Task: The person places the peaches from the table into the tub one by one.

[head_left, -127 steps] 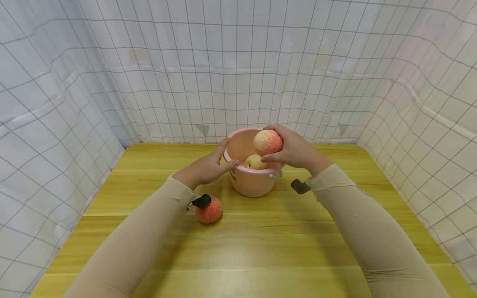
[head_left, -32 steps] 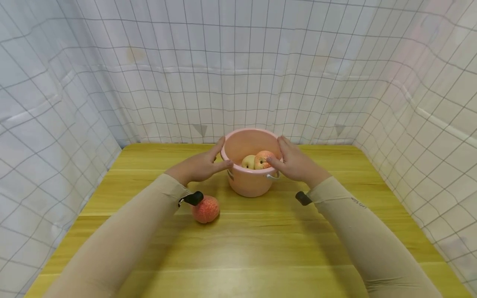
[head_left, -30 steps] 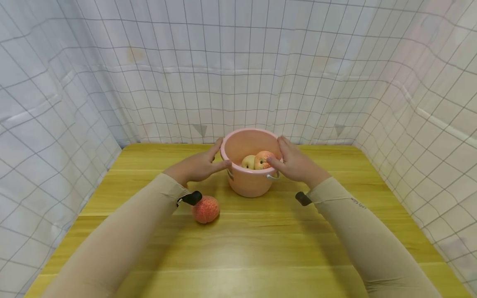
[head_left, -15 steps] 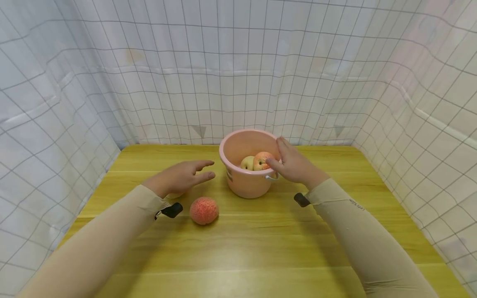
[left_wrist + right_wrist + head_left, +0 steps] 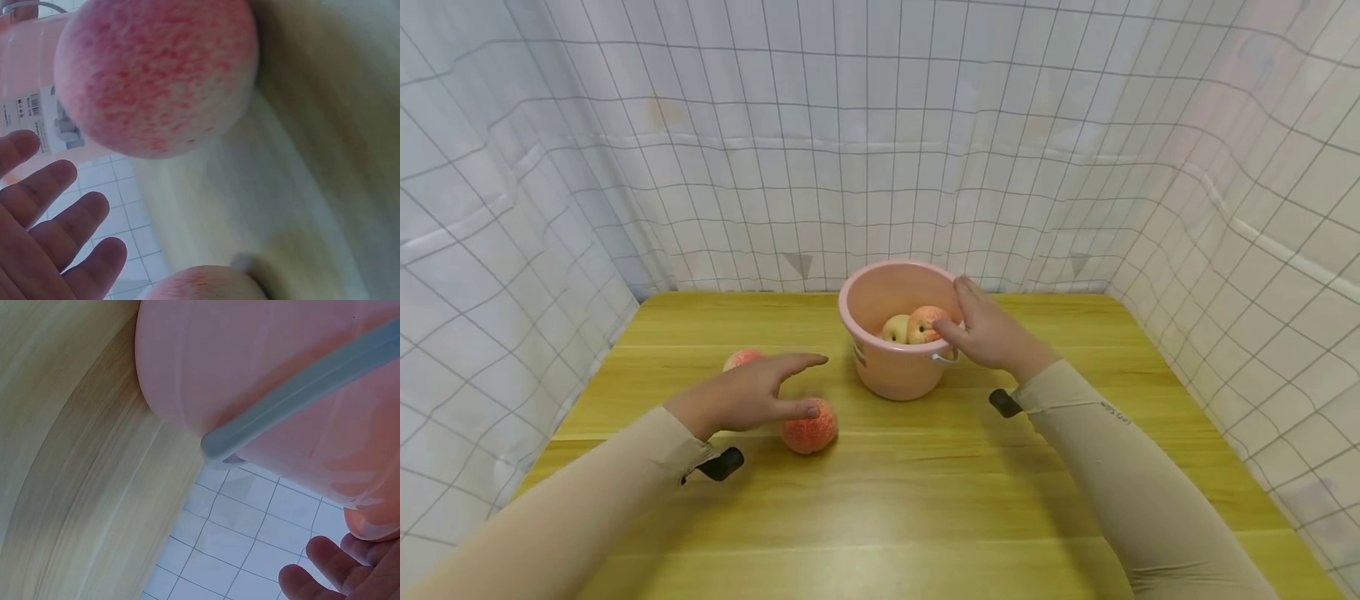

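Observation:
A pink bucket point(image 5: 895, 367) stands near the back of the table, with a pale yellow peach point(image 5: 896, 330) and a reddish peach point(image 5: 922, 325) inside. My right hand point(image 5: 996, 333) holds its right rim, thumb over the edge and fingers outside; in the right wrist view its fingertips point(image 5: 328, 556) are at the rim. My left hand point(image 5: 741, 393), fingers spread and holding nothing, is over the table to the left. Its thumb overlaps a red peach point(image 5: 808, 429) in the head view, and another peach point(image 5: 742, 358) is partly hidden behind it.
The wooden table point(image 5: 895, 517) runs up to a white gridded curtain point(image 5: 865, 167), which also hangs along both sides. A grey handle point(image 5: 300, 394) hangs down the bucket's outer side. A printed label point(image 5: 44, 119) is on the bucket's left side.
Earlier the right hand lowered a peach into the bucket and took its rim. The left hand has since left the rim and moved left and toward me, over the peaches on the table.

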`<state>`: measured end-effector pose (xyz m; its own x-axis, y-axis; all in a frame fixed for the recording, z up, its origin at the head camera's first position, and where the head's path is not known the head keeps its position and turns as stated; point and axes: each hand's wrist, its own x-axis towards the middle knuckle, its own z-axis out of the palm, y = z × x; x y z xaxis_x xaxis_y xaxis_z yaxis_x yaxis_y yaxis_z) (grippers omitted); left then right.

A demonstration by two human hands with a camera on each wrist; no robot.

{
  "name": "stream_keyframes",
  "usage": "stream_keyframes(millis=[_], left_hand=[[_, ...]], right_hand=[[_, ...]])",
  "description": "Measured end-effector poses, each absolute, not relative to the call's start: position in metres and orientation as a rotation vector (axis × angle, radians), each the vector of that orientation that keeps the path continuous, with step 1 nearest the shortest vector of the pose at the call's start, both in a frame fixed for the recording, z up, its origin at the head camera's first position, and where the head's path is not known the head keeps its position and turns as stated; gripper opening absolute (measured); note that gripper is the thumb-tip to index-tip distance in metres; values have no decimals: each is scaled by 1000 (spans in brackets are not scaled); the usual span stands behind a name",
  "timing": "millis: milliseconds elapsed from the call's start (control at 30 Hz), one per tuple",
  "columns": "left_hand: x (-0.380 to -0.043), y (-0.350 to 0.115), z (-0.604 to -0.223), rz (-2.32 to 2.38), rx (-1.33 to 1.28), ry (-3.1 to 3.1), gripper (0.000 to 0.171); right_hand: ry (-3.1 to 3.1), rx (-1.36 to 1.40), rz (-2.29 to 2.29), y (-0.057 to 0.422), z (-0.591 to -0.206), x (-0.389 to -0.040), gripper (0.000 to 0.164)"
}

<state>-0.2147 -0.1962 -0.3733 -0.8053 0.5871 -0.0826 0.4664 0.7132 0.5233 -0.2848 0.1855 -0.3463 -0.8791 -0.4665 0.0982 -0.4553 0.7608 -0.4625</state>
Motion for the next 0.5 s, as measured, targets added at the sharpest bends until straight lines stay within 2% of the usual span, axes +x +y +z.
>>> stream_keyframes(millis=[500], left_hand=[[-202,-197,-401,730,886,2690,96]], right_hand=[[2899,-715,-743,185,-346,-283,93]])
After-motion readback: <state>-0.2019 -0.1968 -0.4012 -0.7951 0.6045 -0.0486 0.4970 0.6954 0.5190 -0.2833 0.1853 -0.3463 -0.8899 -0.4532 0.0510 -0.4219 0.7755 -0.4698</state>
